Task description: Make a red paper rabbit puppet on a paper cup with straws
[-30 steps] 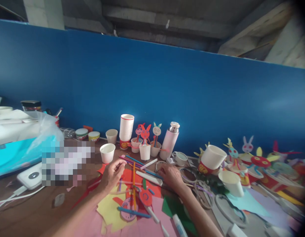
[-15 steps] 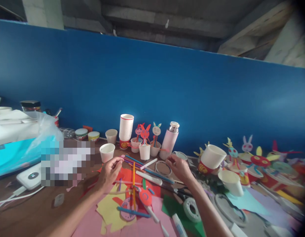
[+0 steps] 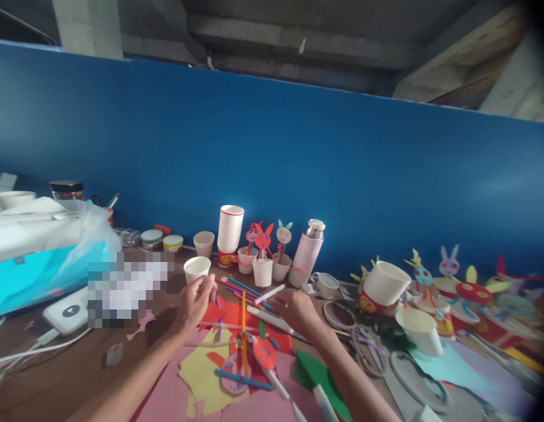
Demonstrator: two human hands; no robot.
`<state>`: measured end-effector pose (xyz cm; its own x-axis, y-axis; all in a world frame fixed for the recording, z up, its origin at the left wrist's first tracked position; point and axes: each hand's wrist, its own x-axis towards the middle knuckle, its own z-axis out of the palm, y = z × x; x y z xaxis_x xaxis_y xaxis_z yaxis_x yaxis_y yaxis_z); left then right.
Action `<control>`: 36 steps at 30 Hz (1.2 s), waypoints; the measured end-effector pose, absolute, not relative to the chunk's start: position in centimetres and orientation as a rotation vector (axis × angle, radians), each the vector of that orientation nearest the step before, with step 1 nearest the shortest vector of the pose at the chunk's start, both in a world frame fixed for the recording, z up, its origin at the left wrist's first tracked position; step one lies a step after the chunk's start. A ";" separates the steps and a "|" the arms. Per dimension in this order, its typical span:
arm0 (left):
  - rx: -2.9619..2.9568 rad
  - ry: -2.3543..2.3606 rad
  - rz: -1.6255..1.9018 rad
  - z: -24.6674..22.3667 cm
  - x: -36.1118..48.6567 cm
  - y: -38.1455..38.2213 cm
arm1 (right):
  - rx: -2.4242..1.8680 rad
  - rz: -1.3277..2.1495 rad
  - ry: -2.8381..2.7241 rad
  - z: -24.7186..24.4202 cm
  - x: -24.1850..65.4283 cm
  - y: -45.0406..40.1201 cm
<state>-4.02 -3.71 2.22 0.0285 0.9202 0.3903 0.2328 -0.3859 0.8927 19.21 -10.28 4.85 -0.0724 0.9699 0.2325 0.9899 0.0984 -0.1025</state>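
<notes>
Right hand (image 3: 295, 308) over brown table (image 3: 78, 375) (blue partition (image 3: 263, 135) behind).

The wall (image 3: 263, 140) is plain deep blue, the table (image 3: 140, 375) brown. One cup (image 3: 196, 267) is plain white, while the cup stack (image 3: 231, 231) is white with a thin red line near the rim and a red base with a yellow mark. The flask (image 3: 306, 256) is pale pink with a silver neck and white lid (image 3: 316, 224). The front rabbit (image 3: 263, 237) is orange-red, the right-hand rabbit (image 3: 284, 234) whitish with green ears. There is red paper (image 3: 223, 315), yellow paper (image 3: 199, 366), pink paper (image 3: 162, 392) and green paper (image 3: 329, 381). The long strip (image 3: 244, 319) is orange, the shorter strip (image 3: 257, 383) blue; the pink disc (image 3: 233, 364) has dark strokes round its edge, and the orange-red disc (image 3: 264, 353) a darker ring
</notes>
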 end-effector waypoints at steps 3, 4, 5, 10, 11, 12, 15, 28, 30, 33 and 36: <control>1.684 1.228 1.416 2.5 -4.3 -3.5 | -1.960 -0.141 -2.221 4.8 17.6 -8.8; 1.683 1.231 1.432 2.5 -4.3 -3.5 | -1.970 -0.150 -2.246 4.7 17.0 -8.2; 1.677 1.230 1.450 2.6 -4.3 -3.5 | -1.982 -0.162 -2.269 4.6 16.4 -7.6; 1.649 1.175 1.481 2.6 -4.0 -3.9 | -1.985 -0.220 -2.363 3.1 13.4 -5.1; 1.640 1.149 1.484 2.5 -3.9 -3.9 | -1.985 -0.228 -2.373 2.8 12.9 -4.9; 1.628 1.125 1.486 2.5 -3.8 -3.9 | -1.988 -0.234 -2.379 2.5 12.5 -4.7; 1.579 1.089 1.497 2.3 -3.6 -3.9 | -2.007 -0.259 -2.372 1.8 11.9 -4.5; 1.652 0.995 1.461 6.2 -3.3 -3.9 | -2.075 -0.185 -2.277 1.8 11.8 -4.6; 1.652 1.000 1.453 6.7 -3.7 -4.0 | -2.090 -0.162 -2.259 1.8 11.7 -4.6; 1.611 1.033 1.464 6.3 -4.5 -4.6 | -2.093 -0.123 -2.258 1.9 11.7 -4.5; 1.536 1.078 1.442 5.1 -5.3 -5.4 | -2.086 -0.073 -2.278 2.1 12.0 -4.3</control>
